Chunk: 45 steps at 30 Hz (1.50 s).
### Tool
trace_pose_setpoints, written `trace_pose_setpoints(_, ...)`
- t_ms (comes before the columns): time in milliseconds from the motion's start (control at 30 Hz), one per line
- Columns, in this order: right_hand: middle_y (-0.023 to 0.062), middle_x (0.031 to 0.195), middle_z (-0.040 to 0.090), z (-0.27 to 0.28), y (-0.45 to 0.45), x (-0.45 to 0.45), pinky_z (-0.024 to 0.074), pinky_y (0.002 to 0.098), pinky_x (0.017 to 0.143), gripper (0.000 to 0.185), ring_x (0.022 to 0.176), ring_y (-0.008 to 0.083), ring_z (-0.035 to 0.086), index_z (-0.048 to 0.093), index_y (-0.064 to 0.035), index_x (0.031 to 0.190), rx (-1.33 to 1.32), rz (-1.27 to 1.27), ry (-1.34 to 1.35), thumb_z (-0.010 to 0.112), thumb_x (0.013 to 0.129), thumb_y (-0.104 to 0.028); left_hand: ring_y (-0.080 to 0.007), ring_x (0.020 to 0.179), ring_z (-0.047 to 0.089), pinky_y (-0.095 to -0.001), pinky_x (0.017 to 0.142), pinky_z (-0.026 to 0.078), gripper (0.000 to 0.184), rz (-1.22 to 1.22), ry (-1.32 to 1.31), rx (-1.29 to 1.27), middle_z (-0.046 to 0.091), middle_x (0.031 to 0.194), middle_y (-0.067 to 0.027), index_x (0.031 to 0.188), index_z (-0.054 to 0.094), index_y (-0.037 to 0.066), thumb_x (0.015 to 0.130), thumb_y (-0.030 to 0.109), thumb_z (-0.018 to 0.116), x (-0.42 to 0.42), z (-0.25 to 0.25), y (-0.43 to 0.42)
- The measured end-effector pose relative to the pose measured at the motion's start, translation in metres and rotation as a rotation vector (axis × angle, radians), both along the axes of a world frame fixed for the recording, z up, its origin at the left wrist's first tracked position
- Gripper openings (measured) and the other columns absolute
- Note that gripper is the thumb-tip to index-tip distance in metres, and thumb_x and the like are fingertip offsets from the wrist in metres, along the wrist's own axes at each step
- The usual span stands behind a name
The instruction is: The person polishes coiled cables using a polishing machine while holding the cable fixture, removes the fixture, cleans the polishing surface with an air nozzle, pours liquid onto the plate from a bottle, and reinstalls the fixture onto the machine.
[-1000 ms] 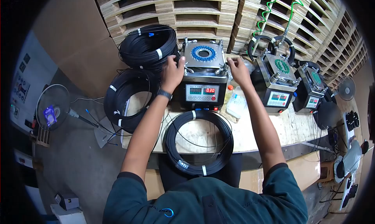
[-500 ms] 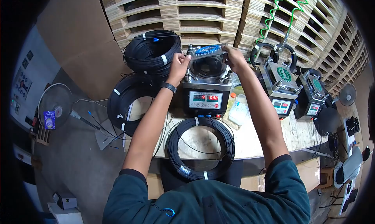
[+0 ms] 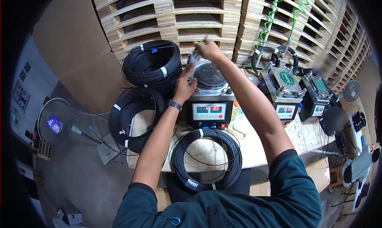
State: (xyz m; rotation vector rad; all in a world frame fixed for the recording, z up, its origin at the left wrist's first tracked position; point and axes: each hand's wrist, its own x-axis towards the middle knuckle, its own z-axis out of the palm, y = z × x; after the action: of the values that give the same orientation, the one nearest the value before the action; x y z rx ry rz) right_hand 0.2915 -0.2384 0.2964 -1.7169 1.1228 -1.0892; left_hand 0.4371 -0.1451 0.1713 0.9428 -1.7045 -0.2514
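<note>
The metal plate (image 3: 194, 58) is turned up on edge above the left side of the polishing machine (image 3: 190, 116), blurred by motion. My right hand (image 3: 209, 51) grips it at the upper end. Lower down, my left hand (image 3: 185, 87) holds it, thumb apart from the other fingers. Beneath and right of the plate, the machine's dark round disc (image 3: 211, 76) is uncovered. A lit red display (image 3: 209, 110) shows on the machine's front. The blue pieces on the plate cannot be made out at this angle.
Black cable coils (image 3: 137, 114) stand at the left, and another coil (image 3: 179, 164) lies at the bench's front edge. Two similar machines with green-ringed plates (image 3: 287, 78) are on the right. Wooden pallets (image 3: 165, 19) rise behind. A person (image 3: 360, 164) is at the far right.
The plate has gone from nearly flat over the disc to upright at the left, baring the disc. My right hand has moved left and up; my left hand sits lower. The view has shifted slightly.
</note>
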Motion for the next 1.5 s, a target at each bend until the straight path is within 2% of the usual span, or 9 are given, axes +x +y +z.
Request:
trace_pose_setpoints(100, 0.0102, 0.092, 0.072, 0.013, 0.0, -0.016, 0.0525, 0.0294, 0.061, 0.067, 0.071, 0.0162, 0.065, 0.039, 0.0021, 0.146, 0.106, 0.083, -0.166, 0.067, 0.094, -0.031, -0.0346, 0.135, 0.049, -0.0374, 0.111, 0.039, 0.064, 0.002, 0.095, 0.048, 0.05, 0.144, -0.0239, 0.146, 0.046, 0.004, 0.082, 0.002, 0.058, -0.004, 0.004, 0.007)
trace_pose_setpoints(767, 0.0185, 0.122, 0.067, -0.068, -0.098, -0.443, 0.0487, 0.0373, 0.097, 0.071, 0.113, 0.03, 0.065, 0.062, 0.0012, 0.128, -0.164, -1.208, 0.176, 0.08, 0.074, -0.041, -0.0293, 0.151, 0.017, -0.0357, 0.12, 0.013, 0.071, -0.046, 0.297, 0.163, 0.026, 0.159, -0.0204, 0.15, 0.033, -0.001, 0.081, -0.002, 0.046, -0.015, -0.008, 0.003)
trace_pose_setpoints(833, 0.0208, 0.127, 0.065, -0.069, -0.103, -0.448, 0.0474, 0.038, 0.1, 0.076, 0.117, 0.0322, 0.063, 0.061, 0.0021, 0.128, -0.187, -1.185, 0.222, 0.081, 0.073, -0.047, -0.0241, 0.13, 0.046, -0.0307, 0.109, 0.034, 0.072, 0.006, 0.25, 0.175, 0.027, 0.159, -0.0189, 0.151, 0.033, 0.0, 0.08, -0.002, 0.046, -0.014, -0.008, 0.004)
trace_pose_setpoints(867, 0.0213, 0.129, 0.064, -0.066, -0.101, -0.451, 0.0467, 0.0383, 0.101, 0.077, 0.119, 0.0329, 0.062, 0.059, 0.002, 0.131, -0.155, -1.103, 0.242, 0.079, 0.075, -0.048, -0.0115, 0.084, 0.05, -0.0224, 0.078, 0.042, 0.074, 0.016, 0.266, 0.222, 0.029, 0.158, -0.0158, 0.152, 0.033, 0.002, 0.079, -0.002, 0.046, -0.014, -0.007, 0.007)
trace_pose_setpoints(967, 0.0235, 0.132, 0.06, -0.071, -0.124, -0.454, 0.0447, 0.0398, 0.104, 0.081, 0.123, 0.0355, 0.058, 0.055, 0.0018, 0.135, -0.182, -1.061, 0.248, 0.079, 0.075, -0.047, -0.0075, 0.066, 0.028, -0.0206, 0.06, 0.032, 0.075, -0.005, 0.306, 0.22, 0.04, 0.147, -0.0108, 0.153, 0.032, 0.003, 0.079, -0.001, 0.047, -0.013, -0.009, 0.004)
trace_pose_setpoints(1100, 0.0212, 0.128, 0.064, -0.066, -0.17, -0.459, 0.0463, 0.0394, 0.101, 0.07, 0.119, 0.0333, 0.061, 0.056, 0.0007, 0.134, -0.168, -1.141, 0.427, 0.074, 0.082, -0.044, -0.007, 0.068, 0.032, -0.0205, 0.062, 0.032, 0.076, -0.014, 0.353, 0.176, 0.051, 0.12, -0.0043, 0.153, 0.032, 0.002, 0.078, -0.001, 0.048, -0.017, -0.009, 0.003)
trace_pose_setpoints(1167, 0.0158, 0.109, 0.071, -0.079, -0.217, -0.484, 0.0492, 0.0359, 0.09, 0.044, 0.101, 0.0276, 0.067, 0.065, 0.0002, 0.111, -0.197, -1.065, 0.345, 0.075, 0.083, -0.031, -0.007, 0.069, 0.032, -0.0203, 0.063, 0.031, 0.077, 0.017, 0.322, 0.204, 0.05, 0.125, -0.0042, 0.153, 0.031, 0.001, 0.077, 0.0, 0.049, -0.011, -0.012, 0.002)
trace_pose_setpoints(1367, 0.0084, 0.087, 0.064, -0.071, -0.233, -0.48, 0.0459, 0.0341, 0.063, 0.045, 0.072, 0.0172, 0.055, 0.059, -0.0013, 0.123, -0.097, -0.814, 0.206, 0.066, 0.091, -0.033, -0.009, 0.077, 0.037, -0.021, 0.072, 0.035, 0.081, -0.014, 0.333, 0.237, 0.04, 0.146, -0.0091, 0.153, 0.028, -0.001, 0.075, 0.002, 0.049, -0.011, -0.01, 0.005)
trace_pose_setpoints(1500, 0.0079, 0.088, 0.064, -0.066, -0.23, -0.464, 0.0456, 0.0328, 0.06, 0.05, 0.069, 0.0157, 0.054, 0.056, -0.0059, 0.132, -0.102, -0.808, 0.235, 0.066, 0.092, -0.033, -0.0257, 0.133, 0.039, -0.0357, 0.114, 0.026, 0.082, -0.082, 0.395, 0.207, 0.029, 0.155, -0.0163, 0.153, 0.026, -0.002, 0.074, 0.003, 0.049, -0.017, -0.007, 0.005)
